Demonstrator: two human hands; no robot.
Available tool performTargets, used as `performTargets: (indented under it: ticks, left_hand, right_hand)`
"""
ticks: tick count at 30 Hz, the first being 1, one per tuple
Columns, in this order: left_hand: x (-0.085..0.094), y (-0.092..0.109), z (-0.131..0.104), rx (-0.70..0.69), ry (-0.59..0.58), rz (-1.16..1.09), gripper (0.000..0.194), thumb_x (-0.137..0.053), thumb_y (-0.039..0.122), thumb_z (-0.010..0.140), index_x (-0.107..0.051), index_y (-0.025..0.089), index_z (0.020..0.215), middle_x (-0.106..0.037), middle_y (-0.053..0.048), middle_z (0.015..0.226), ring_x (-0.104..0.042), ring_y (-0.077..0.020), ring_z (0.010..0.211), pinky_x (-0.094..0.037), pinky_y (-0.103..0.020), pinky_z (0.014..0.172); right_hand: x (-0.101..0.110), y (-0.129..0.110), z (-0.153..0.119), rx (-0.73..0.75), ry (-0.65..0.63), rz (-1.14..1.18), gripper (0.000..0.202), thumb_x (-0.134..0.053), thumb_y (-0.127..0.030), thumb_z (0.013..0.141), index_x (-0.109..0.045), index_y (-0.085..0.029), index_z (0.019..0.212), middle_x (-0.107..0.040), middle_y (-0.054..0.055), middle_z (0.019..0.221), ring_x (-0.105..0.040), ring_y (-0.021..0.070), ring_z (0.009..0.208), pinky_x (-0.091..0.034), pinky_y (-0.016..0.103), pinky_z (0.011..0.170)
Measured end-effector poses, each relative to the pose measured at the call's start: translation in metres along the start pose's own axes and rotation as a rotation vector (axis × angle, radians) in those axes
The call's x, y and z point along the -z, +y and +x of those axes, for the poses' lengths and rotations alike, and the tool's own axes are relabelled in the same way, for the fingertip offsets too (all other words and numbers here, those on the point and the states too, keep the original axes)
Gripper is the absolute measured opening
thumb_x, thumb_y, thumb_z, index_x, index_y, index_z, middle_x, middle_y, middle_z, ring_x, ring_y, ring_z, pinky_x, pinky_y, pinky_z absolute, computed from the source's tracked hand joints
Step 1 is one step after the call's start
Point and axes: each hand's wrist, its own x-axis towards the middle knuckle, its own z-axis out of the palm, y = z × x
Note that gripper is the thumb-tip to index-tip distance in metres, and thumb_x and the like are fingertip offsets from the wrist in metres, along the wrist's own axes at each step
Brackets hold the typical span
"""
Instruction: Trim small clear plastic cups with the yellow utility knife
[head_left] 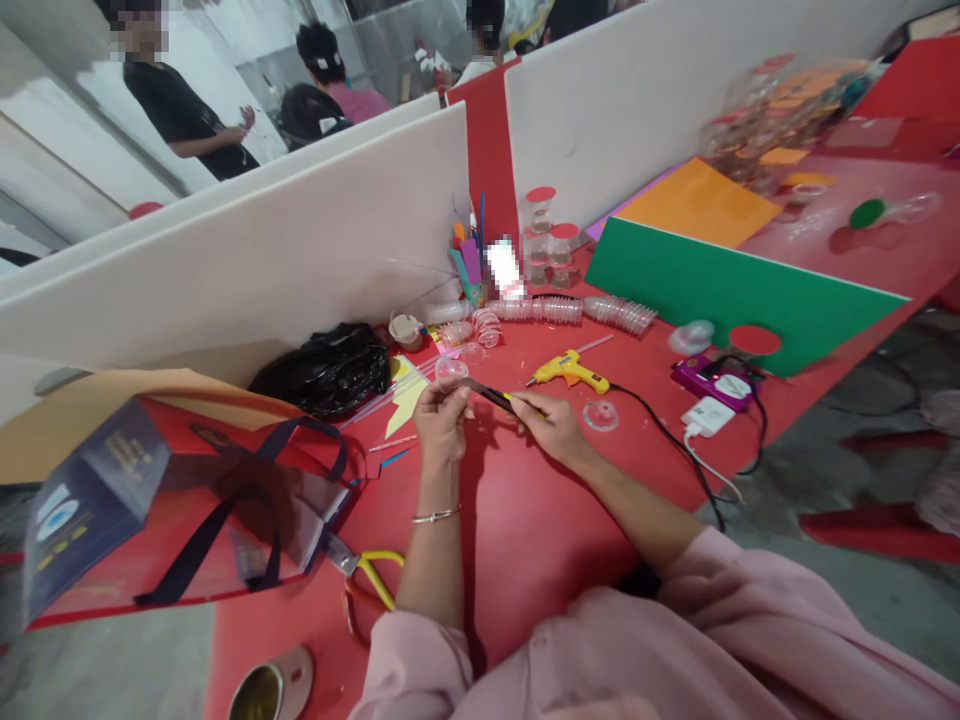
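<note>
My left hand [441, 422] is closed on a small clear plastic cup [451, 370], its round rim showing above the fingers. My right hand [553, 428] grips a slim black-and-yellow utility knife [491, 394]. The knife's dark tip reaches the left fingers by the cup; whether it touches the plastic I cannot tell. Just beyond the right hand lies a yellow glue gun [571, 371], its black cord trailing right. A clear plastic disc-like piece [601, 415] rests on the red table [525, 540] beside that hand.
Stacked clear cups [551, 310] line the divider [360, 215]. At left are a black plastic bag [330, 370], a large carry bag [195, 490], scissors [371, 580] and a mug [274, 688]. Green board [720, 290] and a purple power strip [709, 380] stand right. People are behind the divider.
</note>
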Motion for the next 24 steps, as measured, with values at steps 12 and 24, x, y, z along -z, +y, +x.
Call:
performTargets:
  ticks: [12,24]
  left_hand:
    - [-0.001,-0.006,-0.002,0.112,0.074,0.025,0.054,-0.096,0.047,0.058,-0.055,0.018,0.073,-0.057,0.006,0.056,-0.049,-0.0051,0.040,-0.029,-0.015,0.036]
    - [-0.005,-0.011,-0.010,0.208,-0.085,0.047,0.047,-0.097,0.036,0.058,-0.060,0.017,0.081,-0.059,0.007,0.056,-0.042,-0.0036,0.033,-0.026,-0.015,0.033]
  right_hand:
    - [0.009,-0.012,0.004,0.016,0.071,0.018,0.045,-0.056,-0.063,0.097,-0.068,-0.019,0.099,-0.063,0.000,0.076,-0.056,0.0128,0.064,-0.046,0.025,0.058]
    - [0.005,-0.010,0.005,-0.026,0.064,-0.032,0.040,-0.064,-0.060,0.091,-0.066,-0.021,0.103,-0.061,-0.002,0.075,-0.054,0.0151,0.066,-0.045,0.027,0.063]
